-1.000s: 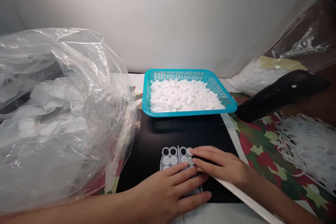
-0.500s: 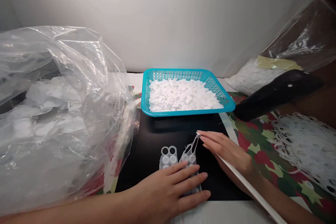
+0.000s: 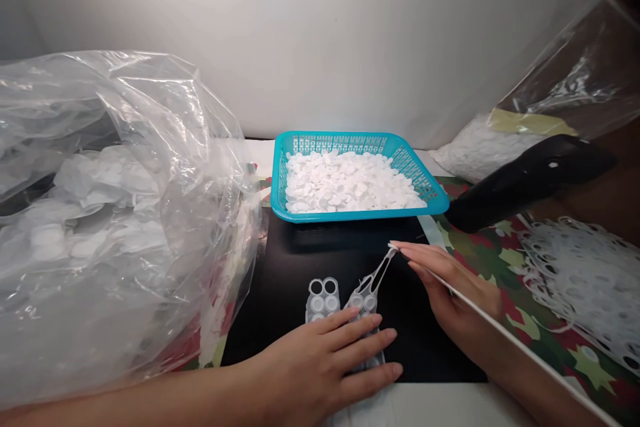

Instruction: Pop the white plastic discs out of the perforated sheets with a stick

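Note:
Two clear plastic multi-well trays sit side by side on a black mat [image 3: 280,327], each with round white-lined wells. The left tray [image 3: 323,300] stands free of my hands. My left hand [image 3: 320,363] lies flat across the lower part of the right tray [image 3: 363,303], hiding most of it. My right hand [image 3: 445,287] is raised up and to the right, its fingertips pinching the end of a thin white strip [image 3: 381,271] that rises from the top of the right tray.
A teal plastic basket [image 3: 350,215] full of white discs stands behind the mat. A large clear bag [image 3: 125,213] of white pieces fills the left. On the right lie a black curved object [image 3: 525,183], a punched white sheet [image 3: 583,280] and camouflage-print cloth [image 3: 500,267].
My right hand has moved off the tray, up and to the right, drawing the thin strip out longer. My left hand has stayed on the tray.

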Demonstrator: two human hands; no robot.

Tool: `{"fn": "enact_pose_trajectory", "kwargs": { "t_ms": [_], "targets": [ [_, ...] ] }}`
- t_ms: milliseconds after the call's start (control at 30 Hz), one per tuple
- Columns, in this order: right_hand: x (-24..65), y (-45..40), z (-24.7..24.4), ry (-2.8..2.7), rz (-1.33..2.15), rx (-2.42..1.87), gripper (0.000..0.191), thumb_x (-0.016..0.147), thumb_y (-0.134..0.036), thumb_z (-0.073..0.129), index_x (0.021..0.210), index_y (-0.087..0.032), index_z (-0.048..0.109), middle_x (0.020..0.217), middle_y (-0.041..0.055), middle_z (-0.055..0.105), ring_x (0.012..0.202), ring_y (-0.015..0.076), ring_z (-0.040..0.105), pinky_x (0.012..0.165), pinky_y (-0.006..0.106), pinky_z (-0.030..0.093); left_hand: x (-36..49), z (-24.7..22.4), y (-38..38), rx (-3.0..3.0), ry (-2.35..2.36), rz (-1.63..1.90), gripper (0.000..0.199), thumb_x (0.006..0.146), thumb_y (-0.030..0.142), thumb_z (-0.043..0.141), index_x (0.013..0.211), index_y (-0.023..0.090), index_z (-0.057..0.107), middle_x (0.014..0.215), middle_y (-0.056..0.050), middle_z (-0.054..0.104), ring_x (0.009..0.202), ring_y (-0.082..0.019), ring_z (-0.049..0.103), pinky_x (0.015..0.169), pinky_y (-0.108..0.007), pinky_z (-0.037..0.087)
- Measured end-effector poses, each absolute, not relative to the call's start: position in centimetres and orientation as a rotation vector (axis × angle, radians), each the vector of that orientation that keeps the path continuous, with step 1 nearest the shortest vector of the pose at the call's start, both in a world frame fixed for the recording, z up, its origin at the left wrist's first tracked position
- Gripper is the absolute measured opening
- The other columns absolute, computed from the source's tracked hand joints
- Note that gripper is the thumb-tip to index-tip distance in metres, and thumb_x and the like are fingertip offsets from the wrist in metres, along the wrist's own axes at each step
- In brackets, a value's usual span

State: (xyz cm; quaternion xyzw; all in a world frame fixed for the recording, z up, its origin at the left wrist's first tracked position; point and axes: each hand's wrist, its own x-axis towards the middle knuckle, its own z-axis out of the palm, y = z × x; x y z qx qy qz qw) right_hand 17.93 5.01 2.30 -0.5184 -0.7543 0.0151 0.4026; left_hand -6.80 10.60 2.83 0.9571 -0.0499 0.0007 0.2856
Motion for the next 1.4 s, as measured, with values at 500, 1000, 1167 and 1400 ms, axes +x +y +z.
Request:
{"fn": "enact_pose_trajectory", "kwargs": {
  "t_ms": [500, 1000, 1167, 1400],
  "targets": [
    [17.5, 5.7, 2.1, -1.157, 0.521, -1.39, 0.014, 0.096, -0.028, 0.055, 0.095, -0.026, 0.069, 0.096, -0.0002, 0.069, 0.092, 0.0141, 0.07, 0.081, 0.024, 0.063, -6.8, 2.8, 10.6, 2.597, -0.153, -0.01, 0.061, 0.094, 0.029, 0.041, 0.15, 0.008, 0.027, 0.159, -0.012, 0.011, 0.146, -0.026, 0.008, 0.121, -0.039, 0.005],
    [16.5, 4.6, 2.0, -1.51, 0.813, -1.48, 0.02, 0.097, -0.031, 0.052, 0.101, -0.026, 0.07, 0.102, 0.0027, 0.072, 0.093, 0.0174, 0.07, 0.082, 0.025, 0.06, -6.8, 1.9, 10.0, 2.739, -0.045, 0.087, 0.066, 0.095, 0.037, 0.042, 0.151, 0.008, 0.021, 0.158, -0.016, 0.012, 0.146, -0.028, 0.007, 0.12, -0.044, 0.009],
    [16.7, 4.8, 1.9, -1.681, 0.751, -1.503, 0.019, 0.096, -0.03, 0.051, 0.101, -0.026, 0.069, 0.098, 0.0026, 0.072, 0.093, 0.0182, 0.069, 0.083, 0.027, 0.058, -6.7, 1.1, 9.3, 2.718, 0.298, 0.246, 0.074, 0.095, 0.052, 0.039, 0.148, 0.001, 0.027, 0.154, -0.021, 0.024, 0.145, -0.031, 0.016, 0.119, -0.045, 0.019],
    [16.3, 4.8, 1.7, -1.825, 0.735, -1.408, 0.021, 0.096, -0.024, 0.05, 0.108, -0.027, 0.067, 0.105, 0.0022, 0.071, 0.1, 0.0181, 0.067, 0.087, 0.029, 0.056, -6.4, 1.3, 9.1, 2.717, 0.348, 0.248, 0.07, 0.096, 0.046, 0.039, 0.145, -0.003, 0.033, 0.151, -0.023, 0.03, 0.143, -0.031, 0.023, 0.118, -0.042, 0.024]
  ]
}}
